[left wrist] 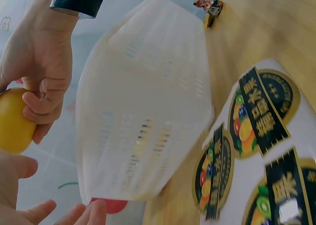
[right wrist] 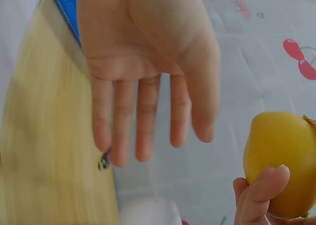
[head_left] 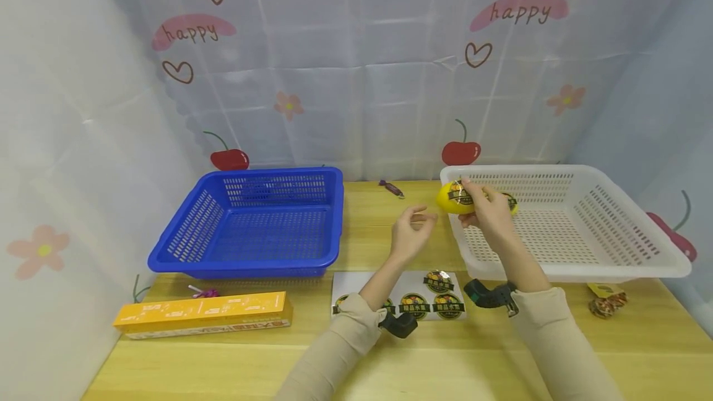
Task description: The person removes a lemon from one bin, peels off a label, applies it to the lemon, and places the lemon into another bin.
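A yellow lemon [head_left: 448, 202] is gripped in my right hand [head_left: 491, 212], above the left rim of the white basket [head_left: 562, 271]. On its skin sits a round dark fruit sticker [head_left: 460, 193]. My left hand [head_left: 411, 235] is held off to the left, its fingers extended and holding nothing; in the right wrist view its palm [right wrist: 143, 42] shows apart from the lemon. More yellow with a dark label [head_left: 510, 203] shows behind the right hand, partly hidden. Below the hands lies a white sheet [head_left: 402, 282] with several round stickers.
At the left stands a blue basket [head_left: 250, 268]. In front of it lie an orange box [head_left: 206, 313] and a purple-wrapped lollipop [head_left: 207, 293]. A purple-wrapped candy [head_left: 393, 189] lies near the curtain. Another wrapped candy [head_left: 608, 303] is at the right.
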`<state>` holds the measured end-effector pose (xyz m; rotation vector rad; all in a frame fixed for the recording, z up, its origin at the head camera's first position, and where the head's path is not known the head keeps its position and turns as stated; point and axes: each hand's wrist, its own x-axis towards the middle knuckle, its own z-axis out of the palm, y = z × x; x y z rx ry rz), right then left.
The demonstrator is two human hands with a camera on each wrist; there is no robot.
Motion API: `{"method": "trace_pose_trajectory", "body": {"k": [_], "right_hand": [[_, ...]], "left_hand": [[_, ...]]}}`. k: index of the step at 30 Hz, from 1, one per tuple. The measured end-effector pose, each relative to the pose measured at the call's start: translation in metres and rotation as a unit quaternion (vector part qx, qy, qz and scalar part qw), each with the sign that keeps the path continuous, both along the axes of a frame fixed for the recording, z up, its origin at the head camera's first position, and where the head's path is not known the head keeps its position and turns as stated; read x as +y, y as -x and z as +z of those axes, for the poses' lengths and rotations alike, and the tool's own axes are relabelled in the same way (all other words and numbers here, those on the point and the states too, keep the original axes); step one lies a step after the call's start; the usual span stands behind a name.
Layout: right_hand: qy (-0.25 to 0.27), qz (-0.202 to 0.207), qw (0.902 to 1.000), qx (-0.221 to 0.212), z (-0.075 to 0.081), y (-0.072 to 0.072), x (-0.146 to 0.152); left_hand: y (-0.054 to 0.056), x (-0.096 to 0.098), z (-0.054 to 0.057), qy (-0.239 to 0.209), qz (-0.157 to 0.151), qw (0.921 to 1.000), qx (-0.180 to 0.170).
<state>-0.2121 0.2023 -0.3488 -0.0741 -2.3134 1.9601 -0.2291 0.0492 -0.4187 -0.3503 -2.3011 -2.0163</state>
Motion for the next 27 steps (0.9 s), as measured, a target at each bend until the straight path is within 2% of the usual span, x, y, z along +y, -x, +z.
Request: {"method": "trace_pose_trajectory", "body": {"k": [4, 6, 9, 13, 16, 22, 27], "right_hand": [[-0.021, 0.01, 0.9997, -0.004, 0.009, -0.002, 0.026], [-0.013, 0.017, 0.9997, -0.012, 0.012, -0.001, 0.039], [0.006, 0.02, 0.9994, -0.028, 0.017, 0.002, 0.06], [0.037, 0.024, 0.9976, -0.053, 0.02, 0.01, 0.091], [0.053, 0.042, 0.995, -0.073, 0.018, 0.022, 0.115], [0.041, 0.054, 0.9909, -0.116, 0.008, 0.046, 0.159], [0.057, 0.068, 0.986, -0.141, -0.003, 0.059, 0.187]], "left_hand": [[0.002, 0.014, 0.002, 0.027, -0.036, 0.9985, -0.031], [0.003, 0.019, 0.002, 0.033, -0.048, 0.9973, -0.045], [0.004, 0.026, 0.0, 0.023, -0.072, 0.9957, -0.054], [0.003, 0.033, 0.0, -0.024, -0.107, 0.9921, -0.061], [0.003, 0.034, 0.0, -0.055, -0.116, 0.9891, -0.072], [0.004, 0.037, -0.004, -0.073, -0.102, 0.9879, -0.091], [0.003, 0.04, -0.007, -0.088, -0.096, 0.9868, -0.096]]}}
